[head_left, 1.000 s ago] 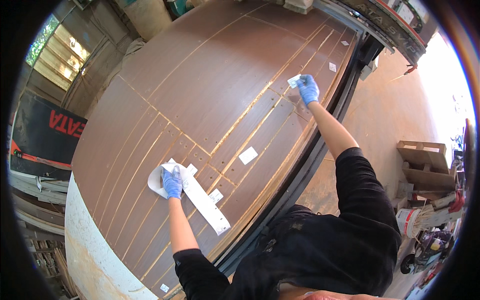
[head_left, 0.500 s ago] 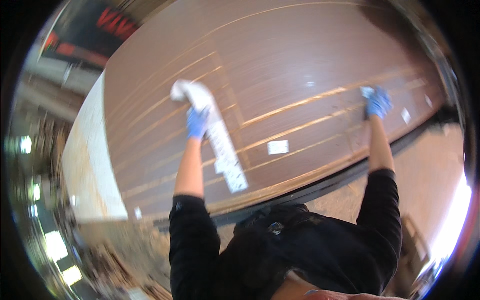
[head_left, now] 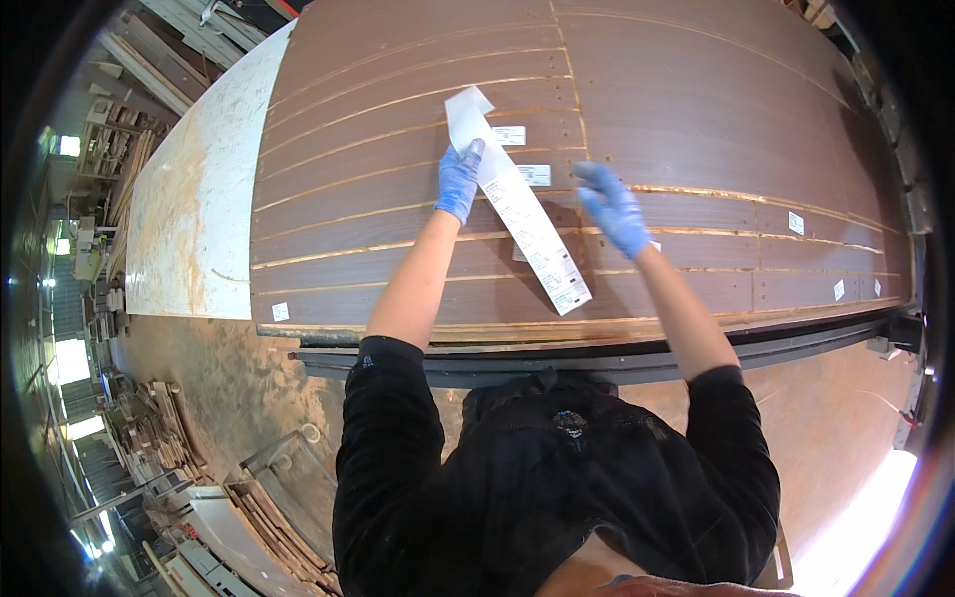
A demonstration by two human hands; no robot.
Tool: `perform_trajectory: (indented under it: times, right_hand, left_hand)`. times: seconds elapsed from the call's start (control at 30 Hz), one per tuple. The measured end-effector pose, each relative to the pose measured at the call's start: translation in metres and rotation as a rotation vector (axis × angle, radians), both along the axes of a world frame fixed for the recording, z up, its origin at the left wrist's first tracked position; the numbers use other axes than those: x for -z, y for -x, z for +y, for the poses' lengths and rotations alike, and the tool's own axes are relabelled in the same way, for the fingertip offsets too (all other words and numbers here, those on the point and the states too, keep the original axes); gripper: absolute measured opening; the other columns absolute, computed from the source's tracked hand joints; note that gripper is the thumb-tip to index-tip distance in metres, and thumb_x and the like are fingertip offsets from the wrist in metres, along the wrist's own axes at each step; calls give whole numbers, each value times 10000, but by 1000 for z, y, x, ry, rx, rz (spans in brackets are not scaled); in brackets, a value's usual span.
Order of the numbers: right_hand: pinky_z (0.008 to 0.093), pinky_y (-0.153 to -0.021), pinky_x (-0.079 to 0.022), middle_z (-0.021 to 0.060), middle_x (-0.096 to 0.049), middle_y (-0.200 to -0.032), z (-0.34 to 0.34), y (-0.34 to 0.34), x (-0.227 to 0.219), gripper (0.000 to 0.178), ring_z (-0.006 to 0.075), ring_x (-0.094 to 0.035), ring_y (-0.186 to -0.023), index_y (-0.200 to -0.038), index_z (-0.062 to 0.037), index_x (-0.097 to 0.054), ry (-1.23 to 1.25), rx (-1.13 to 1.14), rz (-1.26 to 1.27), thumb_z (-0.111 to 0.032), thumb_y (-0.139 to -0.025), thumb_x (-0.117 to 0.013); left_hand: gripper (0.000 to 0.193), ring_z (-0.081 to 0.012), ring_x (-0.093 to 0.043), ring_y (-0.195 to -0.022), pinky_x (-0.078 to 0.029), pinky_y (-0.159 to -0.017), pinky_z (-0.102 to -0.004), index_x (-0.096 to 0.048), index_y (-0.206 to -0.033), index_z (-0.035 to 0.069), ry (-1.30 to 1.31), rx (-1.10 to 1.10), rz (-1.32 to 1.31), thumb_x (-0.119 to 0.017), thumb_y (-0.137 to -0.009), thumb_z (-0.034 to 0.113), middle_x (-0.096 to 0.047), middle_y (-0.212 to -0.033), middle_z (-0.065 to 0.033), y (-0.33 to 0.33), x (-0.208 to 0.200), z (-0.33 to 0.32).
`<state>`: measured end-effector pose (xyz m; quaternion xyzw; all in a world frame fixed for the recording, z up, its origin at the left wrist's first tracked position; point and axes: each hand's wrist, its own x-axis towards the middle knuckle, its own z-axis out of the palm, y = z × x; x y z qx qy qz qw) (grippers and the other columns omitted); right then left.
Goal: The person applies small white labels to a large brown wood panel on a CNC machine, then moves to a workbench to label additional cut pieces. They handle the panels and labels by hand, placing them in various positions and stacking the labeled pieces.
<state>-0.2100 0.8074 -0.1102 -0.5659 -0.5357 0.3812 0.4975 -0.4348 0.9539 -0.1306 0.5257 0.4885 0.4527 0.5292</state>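
Note:
A long white strip of printed labels (head_left: 532, 224) is in my left hand (head_left: 459, 182), which wears a blue glove and grips it near its far, curled end. The strip slants toward me over brown cut panels (head_left: 358, 209) divided by pale gold lines. To its right, my right hand (head_left: 614, 211), also gloved in blue, is above the panels with its fingers toward the strip, apart from it. Motion blurs those fingers, and no label shows in them. Two white labels (head_left: 535, 175) lie on the panels just beyond the strip, and another label (head_left: 796, 223) sits farther right.
A stained white board (head_left: 194, 219) borders the panels on the left. Along the near edge runs a dark rail (head_left: 458, 368). Stacked boards and offcuts (head_left: 284, 532) stand on the dusty floor (head_left: 234, 388) at lower left. More small labels (head_left: 839, 290) dot the right side.
My right hand has come left from a label at the panels' right side toward the strip. My left hand still holds the strip. The whole view has turned and shifted.

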Motion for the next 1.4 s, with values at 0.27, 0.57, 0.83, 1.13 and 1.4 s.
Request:
perform_trajectory:
  times: [0.27, 0.57, 0.83, 1.13, 1.4]
  right_hand:
    - [327, -720, -509, 123, -656, -888, 73, 168, -10, 265, 230, -632, -754, -1060, -102, -615, -43, -126, -269, -95, -795, -623]
    - [346, -697, -509, 118, -650, -831, 96, 246, -14, 113, 289, -628, -784, -869, -111, -640, -241, -171, -530, -143, -762, -654]
    - [279, -636, -456, 57, -583, -742, 184, 201, 14, 120, 141, -516, -655, -886, -46, -598, -10, 226, 51, -140, -815, -622]
    - [428, -811, -439, 122, -645, -934, 263, 113, 25, 269, 254, -616, -889, -1006, -136, -599, 362, 466, -615, -286, -782, -596]
    - [442, -1006, -297, 78, -438, -1339, 246, 104, 57, 397, 264, -462, -1168, -1202, -172, -519, -60, 387, -1350, -325, -837, -557]
  left_hand:
    - [307, -104, -573, -829, -484, -723, -256, -569, -1124, 1, 45, 74, -199, -619, -863, 154, -628, -966, -49, 98, -11, -4]
    - [256, -124, -583, -769, -502, -651, -274, -586, -1056, 21, 218, -116, -410, -625, -849, 166, -623, -913, -37, 182, 24, 13]
    - [287, -125, -576, -793, -479, -715, -278, -580, -1074, 11, -141, -258, -70, -607, -870, 212, -637, -928, -50, 239, 44, 95]
    - [276, -128, -581, -805, -477, -730, -292, -581, -1060, -15, -224, -129, 103, -606, -867, 180, -648, -939, -76, 230, 57, 151]
    - [288, -126, -564, -850, -462, -774, -296, -600, -1055, 0, -241, -88, 71, -610, -861, 213, -639, -963, -57, 225, 49, 152]
